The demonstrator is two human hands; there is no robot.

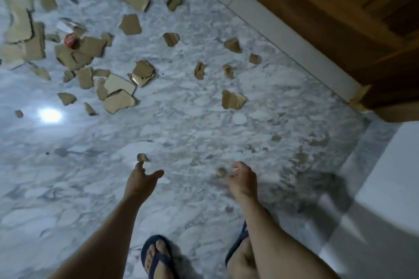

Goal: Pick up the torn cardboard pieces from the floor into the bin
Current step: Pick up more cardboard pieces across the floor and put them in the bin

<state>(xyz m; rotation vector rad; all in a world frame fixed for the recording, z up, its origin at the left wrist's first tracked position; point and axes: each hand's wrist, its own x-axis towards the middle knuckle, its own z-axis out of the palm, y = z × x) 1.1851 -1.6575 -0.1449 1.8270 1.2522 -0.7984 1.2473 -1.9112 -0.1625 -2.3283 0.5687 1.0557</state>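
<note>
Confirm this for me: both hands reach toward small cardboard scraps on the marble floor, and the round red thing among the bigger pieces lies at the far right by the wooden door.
Wrong side. In the head view the round red thing lies at the far left among the bigger pieces, away from the wooden door. The rest holds: both hands, left and right, reach toward small scraps.

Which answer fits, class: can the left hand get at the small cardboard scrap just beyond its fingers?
Probably yes. The left hand is open, the small cardboard scrap lies at its fingers, and nothing stands between.

No legible text, label, brand or number anywhere. Red object among the cardboard pieces possibly carries white print; view too blurred and small to read.
</note>
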